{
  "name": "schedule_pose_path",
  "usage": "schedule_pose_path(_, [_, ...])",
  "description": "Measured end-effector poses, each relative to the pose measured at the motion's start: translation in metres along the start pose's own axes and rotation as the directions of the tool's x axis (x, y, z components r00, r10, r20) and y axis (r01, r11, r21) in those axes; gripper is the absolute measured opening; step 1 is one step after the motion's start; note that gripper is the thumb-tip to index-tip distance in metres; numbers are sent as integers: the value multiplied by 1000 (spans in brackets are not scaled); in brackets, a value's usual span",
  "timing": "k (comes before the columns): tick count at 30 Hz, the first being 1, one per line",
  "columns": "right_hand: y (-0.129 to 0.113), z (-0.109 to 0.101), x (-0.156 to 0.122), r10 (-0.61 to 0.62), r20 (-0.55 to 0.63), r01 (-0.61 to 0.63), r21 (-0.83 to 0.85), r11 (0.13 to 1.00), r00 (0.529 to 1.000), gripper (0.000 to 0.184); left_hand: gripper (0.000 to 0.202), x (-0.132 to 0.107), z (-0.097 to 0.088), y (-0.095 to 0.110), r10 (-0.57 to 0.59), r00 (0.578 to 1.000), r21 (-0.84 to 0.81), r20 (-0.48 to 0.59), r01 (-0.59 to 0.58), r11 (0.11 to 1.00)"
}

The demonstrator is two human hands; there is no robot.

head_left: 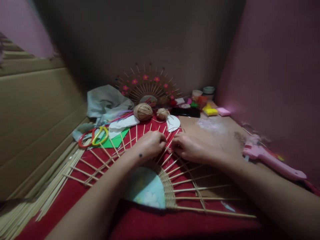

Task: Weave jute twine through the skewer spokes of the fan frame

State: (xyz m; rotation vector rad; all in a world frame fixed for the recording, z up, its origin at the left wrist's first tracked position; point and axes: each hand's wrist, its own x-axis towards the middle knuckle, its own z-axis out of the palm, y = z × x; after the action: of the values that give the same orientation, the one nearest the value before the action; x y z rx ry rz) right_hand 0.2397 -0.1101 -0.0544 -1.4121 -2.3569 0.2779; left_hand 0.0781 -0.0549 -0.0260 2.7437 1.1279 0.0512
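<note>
A half-round fan frame of thin sticks [175,163] spreads over the red cloth, with a pale blue half-disc [147,188] at its centre and a woven twine band [168,190] round that. Farther out, a loose strand of twine [196,186] crosses the sticks in an arc. My left hand [152,144] is closed in a pinch over the upper middle sticks, at the twine. Just to its right, my right hand [187,146] also pinches at the twine, fingertips curled toward the left hand. The small gap between them shows sticks and twine; the fingertips are partly hidden.
Behind lie a twine ball [143,111], a smaller ball [163,114], a white paper piece [173,123] and a black phone [185,112]. Scissors [100,136] rest left on green paper [113,141]. A pink glue gun [272,160] lies right. A flowered fan [147,81] stands at the wall.
</note>
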Motion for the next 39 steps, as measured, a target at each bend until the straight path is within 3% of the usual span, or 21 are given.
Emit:
schedule_pose_path(6, [1, -2, 0, -18, -31, 16, -64, 998, 999, 13, 28, 1, -6, -2, -62, 998, -122, 5, 62, 991])
schedule_pose_path(11, [-2, -7, -1, -11, -30, 8, -80, 997, 999, 10, 27, 0, -4, 2, 10, 999, -190, 30, -4, 982])
schedule_pose_path(14, [-5, -11, -2, 17, -23, -20, -114, 993, 1000, 8, 26, 2, 4, 3, 29, 1000, -131, -13, -30, 991])
schedule_pose_path(17, [-7, -12, -2, 47, -13, -48, -147, 988, 999, 7, 26, 3, 11, 5, -24, 998, -29, -53, 23, 999])
schedule_pose_path(20, [-7, -10, -2, 55, -15, -56, -172, 984, 998, 9, 26, 4, 13, 6, -51, 999, -14, -18, 50, 999])
schedule_pose_path(25, [-3, -6, -3, 31, -31, -36, -191, 981, 999, 10, 24, 5, 11, 6, -66, 997, -88, 27, 68, 994])
schedule_pose_path(32, [-4, -8, -3, 25, -32, -31, -211, 977, 999, 11, 21, 10, 12, 7, -170, 982, -204, 85, 184, 961])
schedule_pose_path(39, [3, -26, -2, 127, -116, -145, -165, 976, 985, 16, 17, 6, 0, 7, -261, 956, -325, 133, 290, 900])
